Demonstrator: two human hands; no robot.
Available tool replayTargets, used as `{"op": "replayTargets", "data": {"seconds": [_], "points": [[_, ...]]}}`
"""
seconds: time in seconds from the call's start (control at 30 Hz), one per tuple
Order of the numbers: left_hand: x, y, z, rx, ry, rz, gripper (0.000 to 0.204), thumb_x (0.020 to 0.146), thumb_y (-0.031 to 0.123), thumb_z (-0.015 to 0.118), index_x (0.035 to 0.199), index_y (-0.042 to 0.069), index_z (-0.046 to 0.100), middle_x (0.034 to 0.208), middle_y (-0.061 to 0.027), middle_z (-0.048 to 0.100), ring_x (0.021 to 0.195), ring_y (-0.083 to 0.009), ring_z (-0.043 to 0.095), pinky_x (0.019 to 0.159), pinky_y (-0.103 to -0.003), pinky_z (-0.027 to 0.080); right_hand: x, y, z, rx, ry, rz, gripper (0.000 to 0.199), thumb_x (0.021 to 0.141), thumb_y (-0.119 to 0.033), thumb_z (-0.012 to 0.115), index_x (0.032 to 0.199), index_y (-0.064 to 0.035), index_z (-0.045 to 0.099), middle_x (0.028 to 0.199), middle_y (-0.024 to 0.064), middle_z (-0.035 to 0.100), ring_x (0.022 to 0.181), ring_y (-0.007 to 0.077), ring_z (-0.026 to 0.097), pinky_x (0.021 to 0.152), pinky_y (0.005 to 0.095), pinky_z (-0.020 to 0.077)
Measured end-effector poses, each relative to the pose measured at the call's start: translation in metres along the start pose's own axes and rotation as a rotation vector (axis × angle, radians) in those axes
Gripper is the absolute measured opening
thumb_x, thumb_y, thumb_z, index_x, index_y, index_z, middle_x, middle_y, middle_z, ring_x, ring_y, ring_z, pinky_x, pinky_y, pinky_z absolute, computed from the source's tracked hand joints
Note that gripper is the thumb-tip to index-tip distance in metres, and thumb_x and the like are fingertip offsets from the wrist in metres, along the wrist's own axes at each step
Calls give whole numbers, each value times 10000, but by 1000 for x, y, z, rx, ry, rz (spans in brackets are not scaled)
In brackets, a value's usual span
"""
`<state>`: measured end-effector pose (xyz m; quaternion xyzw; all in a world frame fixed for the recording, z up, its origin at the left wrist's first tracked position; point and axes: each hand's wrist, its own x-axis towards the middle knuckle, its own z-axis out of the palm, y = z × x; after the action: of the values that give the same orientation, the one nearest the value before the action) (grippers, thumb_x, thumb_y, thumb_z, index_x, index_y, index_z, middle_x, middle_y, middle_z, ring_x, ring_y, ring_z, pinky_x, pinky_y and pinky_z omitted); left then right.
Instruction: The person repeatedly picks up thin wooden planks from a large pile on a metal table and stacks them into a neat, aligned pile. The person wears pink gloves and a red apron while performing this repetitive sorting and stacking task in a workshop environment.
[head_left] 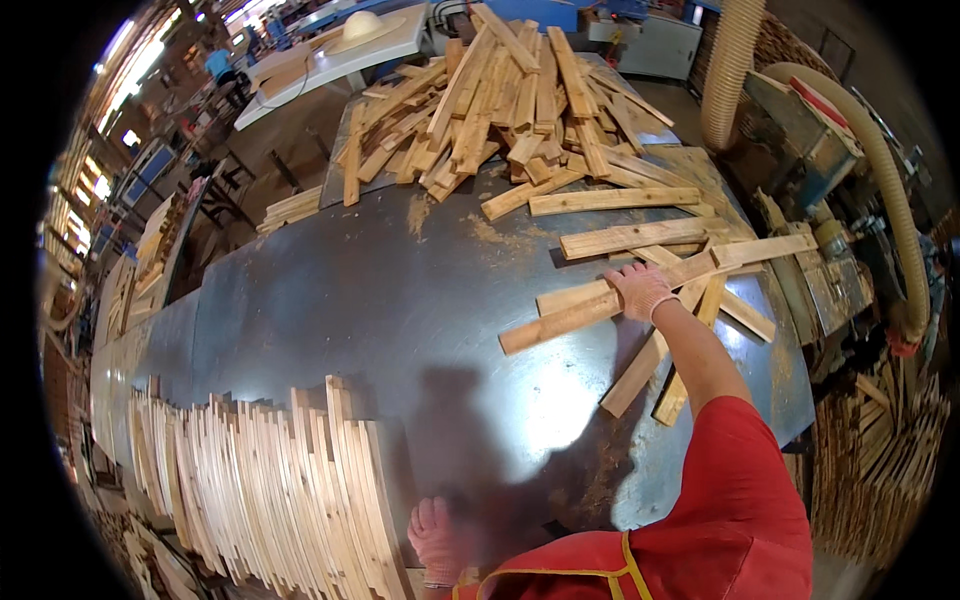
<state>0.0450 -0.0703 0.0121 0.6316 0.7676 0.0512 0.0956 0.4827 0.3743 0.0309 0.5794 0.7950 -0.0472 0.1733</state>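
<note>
My right hand (641, 291), in a pale pink glove, reaches out to the right side of the dark metal table. Its fingers are wrapped over a long wooden slat (560, 325), one of several lying crossed there. Other slats, such as a tilted one (637, 375), lie beneath and beside it. My left hand (432, 538), gloved the same way, rests at the near edge with nothing in it. Its fingers lie extended beside a row of slats (265, 490) standing closely side by side. The last slat (383, 510) in that row is nearest to it.
A big heap of loose wooden slats (490, 95) covers the table's far end. Ribbed hoses (728, 80) and machinery (800, 130) border the right side. A straw hat (362, 30) sits on a white table at the back. More stacked wood (875, 480) stands at the lower right.
</note>
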Motion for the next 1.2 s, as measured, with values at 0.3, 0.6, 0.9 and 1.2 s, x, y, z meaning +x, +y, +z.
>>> {"op": "replayTargets", "data": {"seconds": [0.3,0.6,0.9,1.2], "points": [[-7,29,-31,-270,-31,31,755,771,225,846,1458,104,558,1497,-162,547,1428,-410,501,1135,-561,444,-56,-158,-65,1082,-173,-159,770,936,-281,802,1606,-92,472,1269,198,738,1070,290,719,950,397,598],[-154,-80,-35,-134,261,-344,704,814,261,803,1456,73,584,1495,-153,588,1411,-318,519,1153,-512,418,-232,-325,80,2097,-620,-18,548,945,-92,682,1453,-81,475,1187,165,664,978,321,700,834,493,656],[-318,-255,37,-631,797,-1356,742,922,478,790,1485,31,603,1433,-158,646,1366,-315,592,1150,-420,480,-220,-511,31,1120,-514,-410,775,980,-381,782,1568,17,469,1358,174,694,1235,286,653,1074,358,498],[-249,-163,27,-1755,200,-1011,658,997,521,672,1509,112,610,1403,-127,693,1249,-296,673,1079,-448,547,-198,-506,42,1608,-283,-124,716,968,-199,773,1554,32,431,1472,186,604,1307,282,591,1116,399,480]]}}
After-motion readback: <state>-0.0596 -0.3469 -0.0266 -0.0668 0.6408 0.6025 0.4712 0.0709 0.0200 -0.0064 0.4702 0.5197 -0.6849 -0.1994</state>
